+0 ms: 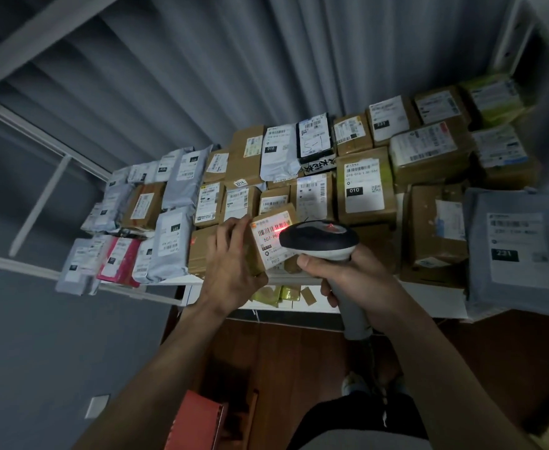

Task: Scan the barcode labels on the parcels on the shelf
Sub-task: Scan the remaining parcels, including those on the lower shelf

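Note:
My left hand [231,258] grips a small cardboard parcel [268,240] at the front of the shelf, tilting its white label towards me. My right hand [348,274] holds the grey handle of a barcode scanner [318,240], whose dark head sits just over the right side of that label. A red scan light falls on the barcode near the label's top. Behind it, several rows of boxes and grey mailer bags lie with labels facing up.
The white shelf [429,297] holds brown boxes [365,190] in the middle and right, grey bags [172,245] and a pink bag [120,261] at the left. A large grey bag [520,251] overhangs the right front. A lower shelf holds yellow packets [276,293]. Wooden floor lies below.

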